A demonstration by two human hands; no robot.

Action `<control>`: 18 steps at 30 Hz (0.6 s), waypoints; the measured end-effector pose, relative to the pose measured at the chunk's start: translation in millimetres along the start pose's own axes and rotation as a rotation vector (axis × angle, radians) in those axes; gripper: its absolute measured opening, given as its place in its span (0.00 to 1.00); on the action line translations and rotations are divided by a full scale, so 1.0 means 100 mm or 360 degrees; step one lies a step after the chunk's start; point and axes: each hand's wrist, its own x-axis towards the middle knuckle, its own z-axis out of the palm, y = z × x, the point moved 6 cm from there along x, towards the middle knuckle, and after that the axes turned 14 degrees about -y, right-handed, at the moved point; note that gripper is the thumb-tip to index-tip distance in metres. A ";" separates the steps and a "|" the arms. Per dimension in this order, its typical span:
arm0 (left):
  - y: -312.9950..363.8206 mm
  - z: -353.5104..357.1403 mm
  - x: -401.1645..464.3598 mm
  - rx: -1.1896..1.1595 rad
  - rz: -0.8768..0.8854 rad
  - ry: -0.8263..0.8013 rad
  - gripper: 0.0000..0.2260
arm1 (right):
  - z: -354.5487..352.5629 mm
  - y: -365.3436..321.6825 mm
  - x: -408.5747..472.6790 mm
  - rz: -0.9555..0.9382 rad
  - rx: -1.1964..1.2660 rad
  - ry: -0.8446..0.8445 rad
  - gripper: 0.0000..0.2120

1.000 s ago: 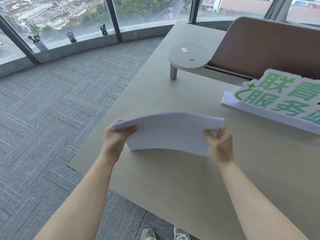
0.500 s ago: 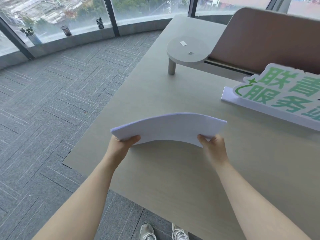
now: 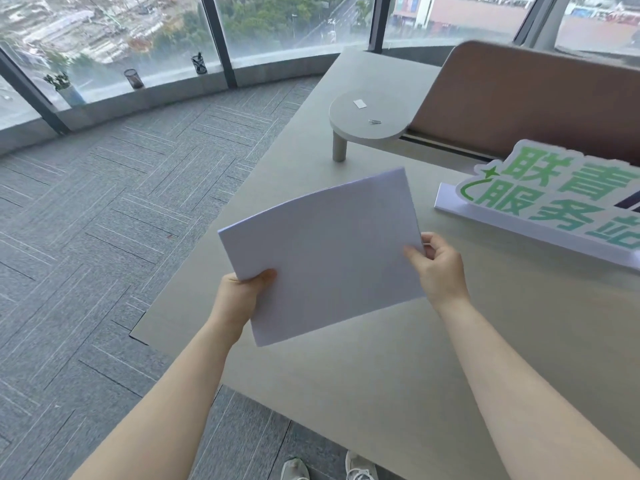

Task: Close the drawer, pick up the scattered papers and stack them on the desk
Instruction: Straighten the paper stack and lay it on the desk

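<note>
Left hand (image 3: 242,296) and right hand (image 3: 438,268) gripping opposite edges of paper stack (image 3: 325,258) — held between them, above desk (image 3: 398,368)

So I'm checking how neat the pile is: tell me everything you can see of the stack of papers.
The stack of papers is plain white, blank on its upper face, several sheets with edges nearly flush. It is held above the desk, tilted with its far right corner highest. The left hand pinches its near left edge, thumb on top; the right hand grips its right edge. Nothing else touches it.
</note>
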 end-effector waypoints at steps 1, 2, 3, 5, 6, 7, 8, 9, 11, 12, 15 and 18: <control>-0.01 0.01 -0.02 -0.0057 -0.0016 0.0000 0.03 | -0.05 -0.02 -0.02 0.0004 0.0083 0.0062 0.04; -0.02 0.01 -0.05 -0.0107 -0.0036 0.0000 0.04 | -0.09 -0.02 -0.04 0.0031 0.0187 0.0132 0.06; -0.03 0.03 -0.07 -0.0158 -0.0057 -0.0004 0.05 | -0.10 -0.01 -0.09 0.0074 0.0330 0.0191 0.06; -0.06 0.09 -0.11 -0.0257 -0.0108 -0.0011 0.08 | -0.06 0.02 -0.19 0.0163 0.0635 0.0270 0.05; -0.07 0.13 -0.12 -0.0302 -0.0123 -0.0013 0.08 | 0.00 0.03 -0.24 0.0183 0.0747 0.0287 0.05; -0.07 0.17 -0.13 -0.0344 -0.0130 -0.0009 0.07 | 0.07 0.03 -0.28 0.0186 0.0822 0.0285 0.03; -0.08 0.21 -0.14 -0.0373 -0.0140 0.0003 0.06 | 0.15 0.02 -0.32 0.0183 0.0854 0.0263 0.02; -0.08 0.25 -0.14 -0.0398 -0.0149 0.0017 0.04 | 0.25 0.01 -0.35 0.0178 0.0857 0.0225 0.01; -0.09 0.33 -0.16 -0.0443 -0.0162 0.0033 0.03 | 0.43 0.00 -0.40 0.0181 0.0780 0.0146 0.03; -0.10 0.37 -0.17 -0.0464 -0.0166 0.0031 0.03 | 0.52 0.01 -0.42 0.0188 0.0726 0.0125 0.04; -0.13 0.46 -0.19 -0.0539 -0.0188 0.0025 0.03 | 0.70 0.05 -0.47 0.0204 0.0592 0.0106 0.03; -0.17 0.49 -0.23 -0.0579 -0.0198 0.0015 0.03 | 0.77 0.08 -0.49 0.0212 0.0457 0.0110 0.04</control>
